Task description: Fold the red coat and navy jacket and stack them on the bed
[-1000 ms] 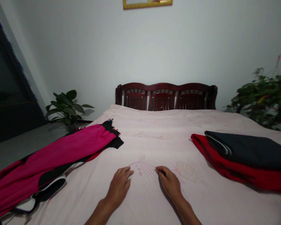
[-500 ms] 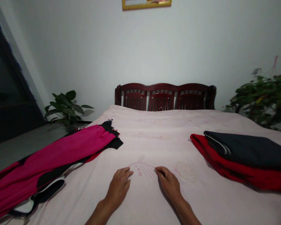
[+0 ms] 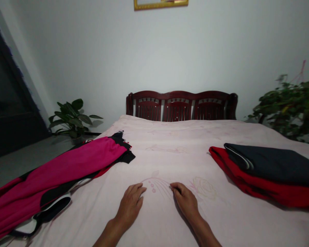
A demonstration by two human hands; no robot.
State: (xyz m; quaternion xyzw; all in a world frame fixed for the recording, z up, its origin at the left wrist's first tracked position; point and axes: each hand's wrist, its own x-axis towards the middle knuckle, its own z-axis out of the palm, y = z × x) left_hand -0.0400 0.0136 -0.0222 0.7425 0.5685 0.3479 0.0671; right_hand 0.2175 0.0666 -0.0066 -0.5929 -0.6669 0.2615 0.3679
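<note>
My left hand [image 3: 131,201] lies palm down on the pale pink floral bedsheet [image 3: 167,164], its fingers stretched out and holding nothing. Opposite it, a short gap away, my right hand [image 3: 186,199] rests on the same sheet with loosely bent fingers and the thumb near the index finger. Nothing shows in its grasp. Left of my hands lies a long heap of clothes, with a magenta garment [image 3: 79,159] on top and black, white and red cloth under it. To the right, a folded dark garment [image 3: 275,164] sits on a folded red garment [image 3: 267,192].
A dark red wooden headboard [image 3: 177,106] stands at the far end against a white wall. Leafy plants flank the bed, one on the left [image 3: 73,118] and a bushier one on the right [image 3: 293,106]. A gold picture frame [image 3: 161,6] hangs above.
</note>
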